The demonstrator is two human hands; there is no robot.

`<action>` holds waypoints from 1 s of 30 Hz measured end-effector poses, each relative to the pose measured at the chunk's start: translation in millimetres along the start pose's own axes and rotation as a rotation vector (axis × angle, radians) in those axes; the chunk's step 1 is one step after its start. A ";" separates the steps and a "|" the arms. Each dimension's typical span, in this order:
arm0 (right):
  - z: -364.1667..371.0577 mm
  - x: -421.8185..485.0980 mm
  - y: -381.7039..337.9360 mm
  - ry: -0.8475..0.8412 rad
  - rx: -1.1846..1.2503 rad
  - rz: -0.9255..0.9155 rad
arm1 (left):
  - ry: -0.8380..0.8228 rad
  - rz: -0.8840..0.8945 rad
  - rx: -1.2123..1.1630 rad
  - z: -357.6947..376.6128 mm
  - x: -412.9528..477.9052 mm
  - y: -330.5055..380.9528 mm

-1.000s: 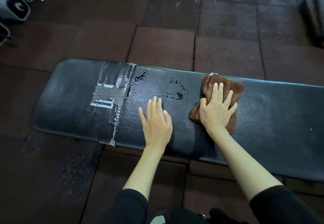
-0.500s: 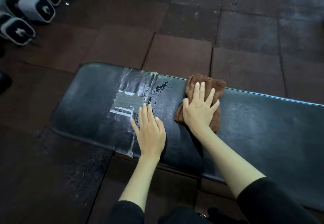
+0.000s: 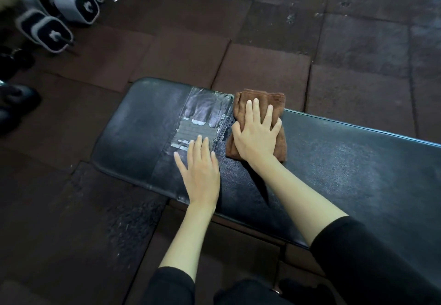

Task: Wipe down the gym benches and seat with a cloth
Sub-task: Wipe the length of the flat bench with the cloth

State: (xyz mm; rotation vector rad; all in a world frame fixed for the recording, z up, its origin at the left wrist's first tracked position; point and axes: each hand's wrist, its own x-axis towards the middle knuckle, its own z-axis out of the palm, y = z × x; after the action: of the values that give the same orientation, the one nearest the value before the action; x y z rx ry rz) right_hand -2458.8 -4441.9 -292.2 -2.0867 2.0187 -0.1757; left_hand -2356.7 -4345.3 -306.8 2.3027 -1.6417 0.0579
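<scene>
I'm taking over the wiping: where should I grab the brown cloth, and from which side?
Probably its right edge, from the right and above. The cloth lies folded flat on the bench under the flat right hand; that thick folded edge is uncovered with bare padding beside it, while the left hand crowds the other side.

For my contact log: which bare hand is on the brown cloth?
The right hand, pressing the folded brown cloth; the left hand rests on the black padded bench.
</scene>
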 end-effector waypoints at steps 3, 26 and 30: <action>1.6 -9.3 5.4 0.028 -0.011 -0.061 | -0.064 -0.002 -0.014 -0.5 0.9 -5.7; 20.2 -16.4 -30.6 0.072 -0.043 -0.016 | -0.163 -0.040 -0.142 -5.8 1.6 -26.3; 22.3 -28.9 -27.8 0.081 -0.067 -0.066 | -0.139 -0.034 -0.194 -8.1 2.2 -26.3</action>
State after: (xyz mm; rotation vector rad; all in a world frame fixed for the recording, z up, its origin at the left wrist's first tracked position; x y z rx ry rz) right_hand -2427.6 -4410.6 -304.7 -2.2235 2.0284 -0.2096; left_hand -2330.3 -4337.3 -304.7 2.2286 -1.5940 -0.2640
